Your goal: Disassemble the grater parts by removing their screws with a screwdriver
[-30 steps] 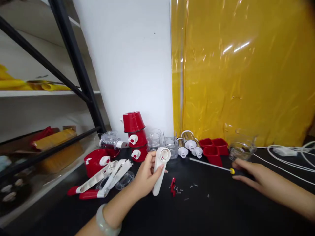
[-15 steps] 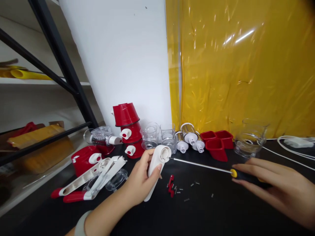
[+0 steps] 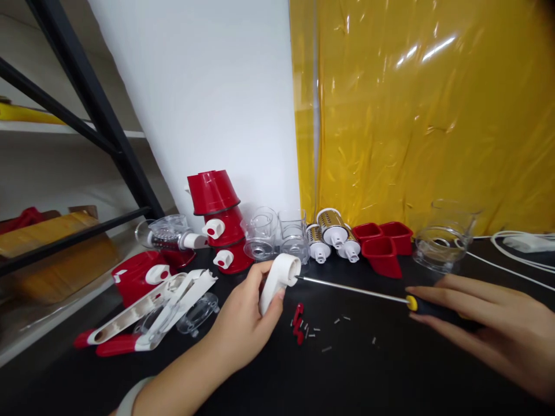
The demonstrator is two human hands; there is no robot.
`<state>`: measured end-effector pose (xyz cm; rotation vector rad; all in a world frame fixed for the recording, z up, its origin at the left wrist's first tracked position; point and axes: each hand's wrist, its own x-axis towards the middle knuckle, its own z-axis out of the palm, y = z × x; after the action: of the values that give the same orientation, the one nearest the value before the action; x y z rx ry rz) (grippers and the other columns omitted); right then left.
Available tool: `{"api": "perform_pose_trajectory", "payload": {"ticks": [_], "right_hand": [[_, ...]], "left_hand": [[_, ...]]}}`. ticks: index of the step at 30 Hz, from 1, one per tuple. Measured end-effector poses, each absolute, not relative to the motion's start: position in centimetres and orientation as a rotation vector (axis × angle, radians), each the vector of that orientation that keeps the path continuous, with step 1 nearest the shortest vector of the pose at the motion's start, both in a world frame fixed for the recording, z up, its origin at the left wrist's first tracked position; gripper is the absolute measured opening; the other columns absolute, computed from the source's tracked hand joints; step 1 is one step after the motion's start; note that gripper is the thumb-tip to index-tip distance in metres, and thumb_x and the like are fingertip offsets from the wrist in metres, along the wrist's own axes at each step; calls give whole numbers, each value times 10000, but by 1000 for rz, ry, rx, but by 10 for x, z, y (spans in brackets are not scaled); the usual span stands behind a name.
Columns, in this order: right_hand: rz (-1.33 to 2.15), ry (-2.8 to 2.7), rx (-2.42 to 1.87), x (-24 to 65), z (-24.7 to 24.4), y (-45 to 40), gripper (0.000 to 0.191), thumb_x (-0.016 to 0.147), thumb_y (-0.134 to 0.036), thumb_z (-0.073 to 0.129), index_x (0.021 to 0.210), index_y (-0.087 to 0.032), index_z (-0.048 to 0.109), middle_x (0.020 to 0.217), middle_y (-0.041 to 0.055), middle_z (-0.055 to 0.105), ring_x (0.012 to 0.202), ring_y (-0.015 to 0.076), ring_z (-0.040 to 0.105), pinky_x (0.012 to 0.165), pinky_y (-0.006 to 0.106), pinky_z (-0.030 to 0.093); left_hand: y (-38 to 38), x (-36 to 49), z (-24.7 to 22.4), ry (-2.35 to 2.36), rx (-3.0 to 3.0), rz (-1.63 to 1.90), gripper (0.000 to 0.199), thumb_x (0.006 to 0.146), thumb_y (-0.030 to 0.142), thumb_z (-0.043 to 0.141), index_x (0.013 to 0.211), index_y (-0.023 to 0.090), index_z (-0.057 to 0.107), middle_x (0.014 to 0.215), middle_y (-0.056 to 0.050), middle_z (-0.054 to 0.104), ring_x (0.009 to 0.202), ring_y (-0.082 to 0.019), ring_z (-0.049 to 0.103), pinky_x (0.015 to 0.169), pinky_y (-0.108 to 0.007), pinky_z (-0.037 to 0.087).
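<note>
My left hand [image 3: 247, 315] is closed around a white plastic part [image 3: 280, 277] with a round, hollow end turned to the right. In my right hand [image 3: 489, 329] lies a screwdriver [image 3: 355, 288] with a long metal shaft, a yellow collar and a dark handle. Its tip is at the rim of the hollow end; whether it touches a screw cannot be made out. Below the white part, small red pieces [image 3: 298, 323] and several loose screws [image 3: 326, 348] lie on the black table [image 3: 347, 381].
White handles with red ends [image 3: 150, 323] and a red housing [image 3: 137, 274] lie at left. Behind stand stacked red bases [image 3: 214, 193], clear plastic pieces [image 3: 260, 231], grater drums [image 3: 333, 228], red hoppers [image 3: 381, 254] and a clear container [image 3: 442, 242]. A white cable [image 3: 520, 263] runs at right.
The white part has tilted in my left hand, so its hollow end faces more to the right. The screwdriver tip stays at its rim. The camera view has shifted slightly.
</note>
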<state>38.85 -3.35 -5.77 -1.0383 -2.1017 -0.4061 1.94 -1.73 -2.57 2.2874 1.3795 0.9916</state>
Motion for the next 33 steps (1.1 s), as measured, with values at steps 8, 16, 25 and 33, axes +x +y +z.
{"api": "perform_pose_trajectory", "payload": {"ticks": [8, 16, 25, 33], "right_hand": [[-265, -2193, -996, 382, -52, -36, 280, 862, -361, 652, 1136, -310, 672, 979, 9, 700, 831, 217, 699, 643, 290, 587], [-236, -2200, -1018, 378, -47, -39, 316, 843, -363, 677, 1155, -335, 635, 971, 15, 691, 792, 220, 685, 613, 317, 569], [-300, -2191, -1035, 380, -50, -38, 343, 866, -332, 643, 1209, -341, 619, 1077, -4, 689, 935, 203, 683, 695, 239, 579], [526, -1711, -1297, 384, -49, -32, 426, 691, -498, 784, 1069, -306, 739, 951, 33, 739, 832, 211, 713, 671, 202, 578]], "left_hand": [[-19, 22, -28, 1512, 2332, 962, 320, 949, 331, 457, 1257, 261, 410, 1021, -48, 649, 853, -206, 634, 740, -350, 479], [-20, 25, -27, 1539, 2312, 940, 304, 945, 335, 463, 1232, 238, 437, 981, -51, 657, 825, -215, 634, 713, -344, 468], [-20, 26, -28, 1531, 2278, 958, 318, 933, 319, 477, 1239, 243, 434, 1045, -68, 665, 912, -240, 646, 742, -352, 470], [-16, 23, -33, 1533, 2291, 1050, 282, 920, 318, 509, 1187, 244, 455, 1018, -65, 662, 905, -234, 647, 737, -342, 473]]}}
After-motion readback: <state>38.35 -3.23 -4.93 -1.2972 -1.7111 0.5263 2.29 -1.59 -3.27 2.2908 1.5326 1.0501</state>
